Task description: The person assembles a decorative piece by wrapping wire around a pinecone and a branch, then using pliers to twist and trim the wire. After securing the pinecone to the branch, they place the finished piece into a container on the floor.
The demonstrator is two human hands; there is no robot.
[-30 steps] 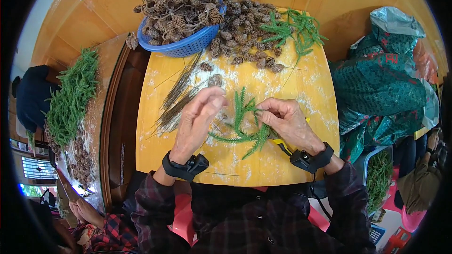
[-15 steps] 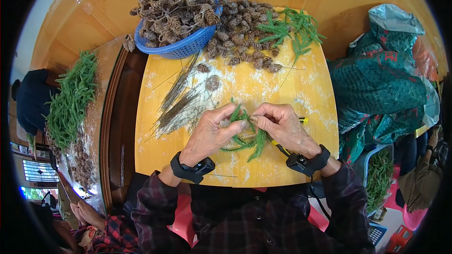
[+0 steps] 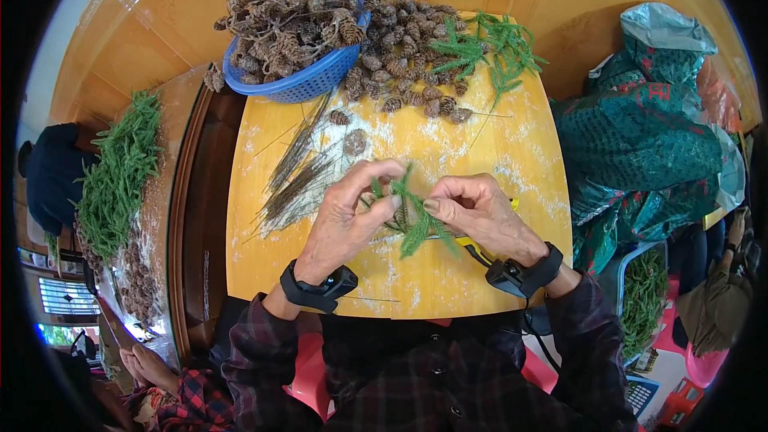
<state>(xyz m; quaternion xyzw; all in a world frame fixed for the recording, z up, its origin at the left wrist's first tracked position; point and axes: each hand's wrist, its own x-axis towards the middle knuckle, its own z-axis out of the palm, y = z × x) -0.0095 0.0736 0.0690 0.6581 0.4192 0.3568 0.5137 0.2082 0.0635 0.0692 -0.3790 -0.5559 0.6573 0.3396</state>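
Note:
Both hands meet over the front middle of a yellow wooden table [image 3: 512, 272], around a green artificial pine sprig [image 3: 418, 234]. My left hand [image 3: 352, 212] pinches the sprig's stems between thumb and fingers. Close by on the right, my right hand [image 3: 476, 212] has thumb and forefinger pressed together at the sprig's edge; what exactly sits between those fingertips is too small to make out. Under the right hand lies a tool with yellow-and-black handles [image 3: 478, 253], partly covered. Thin brown wire stems [image 3: 300, 184] lie in a bundle left of the hands, on white powder.
A blue basket [image 3: 300, 88] heaped with pine cones [image 3: 292, 24] stands at the back left, with loose cones [image 3: 408, 48] beside it. More green sprigs [image 3: 500, 48] lie back right. Green plastic bags [image 3: 640, 144] stand right. Other people sit at a left table with greenery [image 3: 120, 176].
The sprig has turned in my fingers, its lower branches now swung up and closer to the hands. My left hand has shifted slightly left and its fingers lifted; the right barely moved.

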